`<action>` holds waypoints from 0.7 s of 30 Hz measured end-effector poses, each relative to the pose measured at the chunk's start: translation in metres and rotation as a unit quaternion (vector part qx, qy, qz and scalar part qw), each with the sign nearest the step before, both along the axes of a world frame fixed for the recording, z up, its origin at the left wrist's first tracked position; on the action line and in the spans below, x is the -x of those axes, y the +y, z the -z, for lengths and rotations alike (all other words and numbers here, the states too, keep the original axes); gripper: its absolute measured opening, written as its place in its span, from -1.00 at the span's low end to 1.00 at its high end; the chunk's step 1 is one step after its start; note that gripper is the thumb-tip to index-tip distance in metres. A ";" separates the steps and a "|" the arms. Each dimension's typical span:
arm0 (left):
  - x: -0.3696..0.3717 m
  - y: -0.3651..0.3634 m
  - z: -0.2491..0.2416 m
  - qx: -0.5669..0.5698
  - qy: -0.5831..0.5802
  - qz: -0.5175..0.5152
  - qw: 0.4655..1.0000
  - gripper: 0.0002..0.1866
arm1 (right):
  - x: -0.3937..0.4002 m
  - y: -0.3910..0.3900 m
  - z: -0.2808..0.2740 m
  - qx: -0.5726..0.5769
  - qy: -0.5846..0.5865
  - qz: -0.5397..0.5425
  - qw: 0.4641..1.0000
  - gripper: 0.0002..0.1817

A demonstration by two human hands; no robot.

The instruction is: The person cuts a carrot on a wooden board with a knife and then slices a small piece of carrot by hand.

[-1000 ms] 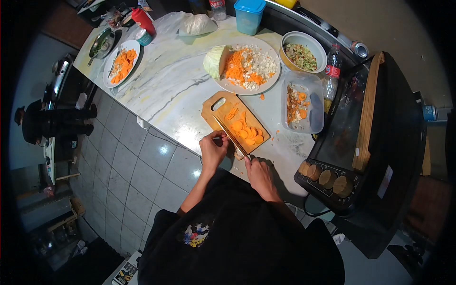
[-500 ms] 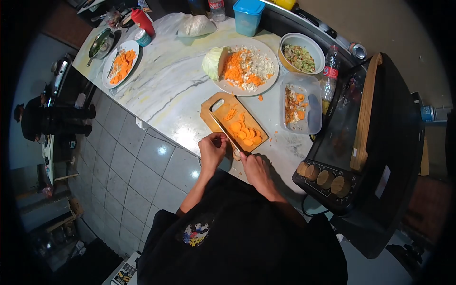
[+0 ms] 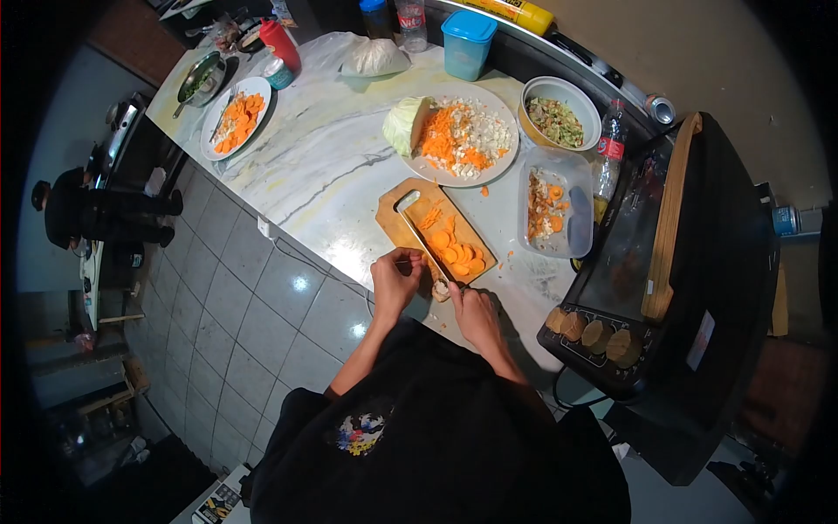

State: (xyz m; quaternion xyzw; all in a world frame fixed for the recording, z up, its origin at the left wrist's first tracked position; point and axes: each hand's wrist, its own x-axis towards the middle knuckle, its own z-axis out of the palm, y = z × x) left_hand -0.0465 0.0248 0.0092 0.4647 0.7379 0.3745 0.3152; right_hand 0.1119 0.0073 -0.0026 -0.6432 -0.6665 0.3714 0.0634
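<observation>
My right hand (image 3: 476, 313) grips a knife (image 3: 425, 243), whose blade lies slantwise along the near side of the wooden cutting board (image 3: 429, 192). At the near edge of the board, close to the blade, my left hand (image 3: 395, 278) has its fingers curled into a pinch; what they hold is too small to make out. Round carrot slices (image 3: 457, 255) lie overlapping on the board, with a small pile of carrot strips (image 3: 429, 218) beyond them. A small pale brownish piece (image 3: 441, 289) sits between my hands beside the knife.
Behind the board stands a plate (image 3: 476, 177) with chopped carrot, white bits and a cabbage piece (image 3: 406, 125). To the right are a plastic container (image 3: 580, 210) of scraps, a bowl (image 3: 572, 87), a bottle (image 3: 609, 157) and a black oven (image 3: 690, 349). Another person (image 3: 87, 210) stands far left.
The view has shifted slightly, so the counter appears a little further right and lower. Both hands stay by the board's near edge, the right still holding the knife.
</observation>
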 end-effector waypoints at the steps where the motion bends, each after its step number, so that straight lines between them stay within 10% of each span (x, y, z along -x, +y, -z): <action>1: 0.000 0.000 -0.001 -0.004 0.002 0.000 1.000 -0.87 | 0.000 0.001 0.002 0.001 0.008 -0.002 1.000 -0.37; 21: 0.004 -0.003 0.013 0.011 -0.061 -0.033 0.998 -0.93 | -0.006 -0.005 -0.009 0.005 -0.001 -0.033 0.999 -0.44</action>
